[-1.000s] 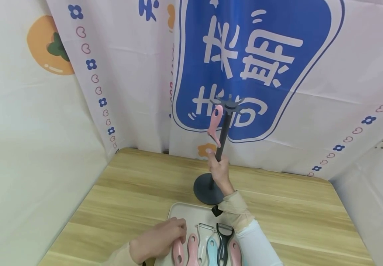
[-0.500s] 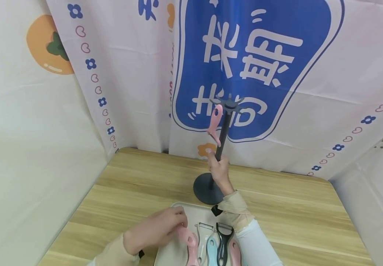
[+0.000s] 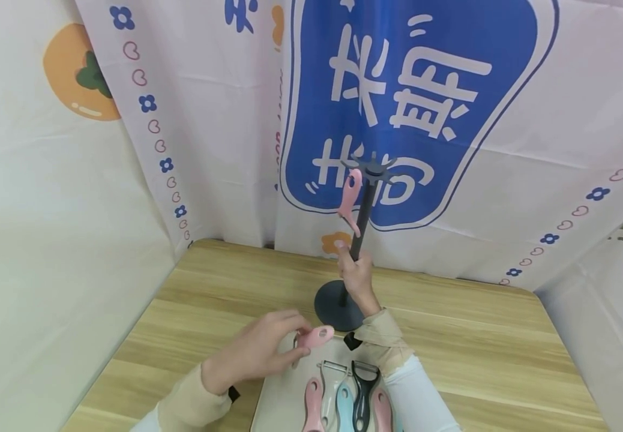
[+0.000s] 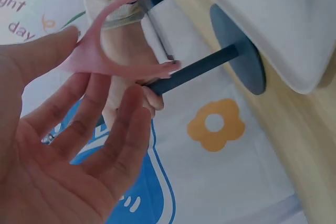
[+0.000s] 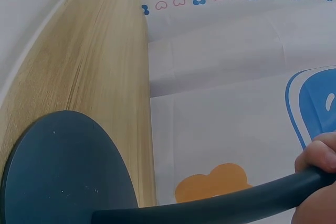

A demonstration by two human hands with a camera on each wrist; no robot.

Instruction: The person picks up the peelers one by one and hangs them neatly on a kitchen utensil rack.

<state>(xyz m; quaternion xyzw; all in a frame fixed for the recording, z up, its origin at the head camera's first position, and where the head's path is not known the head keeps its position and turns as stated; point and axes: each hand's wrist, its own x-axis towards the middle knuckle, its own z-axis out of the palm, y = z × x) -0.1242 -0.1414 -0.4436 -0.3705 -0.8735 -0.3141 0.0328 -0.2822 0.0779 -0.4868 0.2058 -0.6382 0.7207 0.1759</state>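
In the head view my left hand (image 3: pixel 263 347) pinches a pink peeler (image 3: pixel 317 337) between thumb and fingers, above the far left part of the tray (image 3: pixel 276 390). The left wrist view shows that peeler's forked head and metal blade (image 4: pixel 156 27). My right hand (image 3: pixel 357 276) grips the pole of a dark stand (image 3: pixel 365 213). From one of the stand's top hooks hangs another pink peeler (image 3: pixel 350 195). On the tray lie a white peeler (image 3: pixel 332 387), a black peeler (image 3: pixel 364 393), a light blue peeler (image 3: pixel 346 408) and two pink peelers, partly cut off by the frame.
The stand's round base (image 3: pixel 335 306) rests on the wooden table (image 3: pixel 225 288) just beyond the tray. A printed cloth (image 3: pixel 452 240) hangs behind the table's far edge. My right forearm (image 3: pixel 419 390) crosses over the tray's right side.
My left hand has lifted the pink peeler off the tray's left side and moved it forward, its handle now pointing right. The right hand stays on the pole.
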